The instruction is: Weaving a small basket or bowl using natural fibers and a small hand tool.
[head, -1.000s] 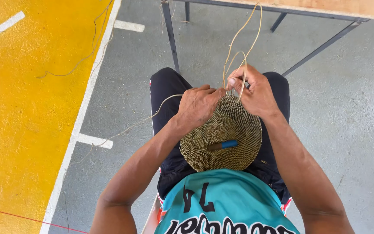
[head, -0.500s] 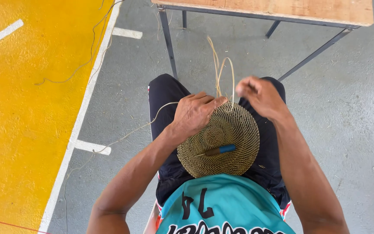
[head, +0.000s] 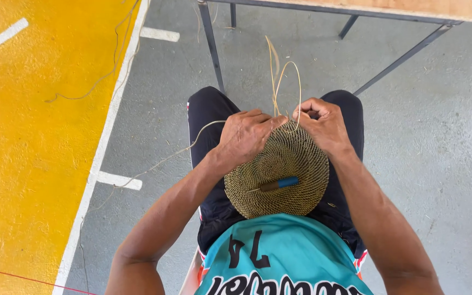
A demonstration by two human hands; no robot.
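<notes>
Your left hand (head: 245,137) clamps the far rim of the round coiled woven disc (head: 277,170) resting on your lap. Your right hand (head: 323,124) pinches a pale fibre strand (head: 286,82) looping up just beyond that rim. A blue-handled awl (head: 279,184) lies on the disc, nearer your body.

A wooden table (head: 389,7) with grey metal legs (head: 210,41) stands at the top of the view, on a grey concrete floor (head: 443,164). To the left the floor is painted yellow (head: 28,164), edged by white lines (head: 105,147). A thin red line (head: 23,277) crosses the yellow corner. The person wears a teal jersey (head: 285,257) and dark trousers (head: 206,117).
</notes>
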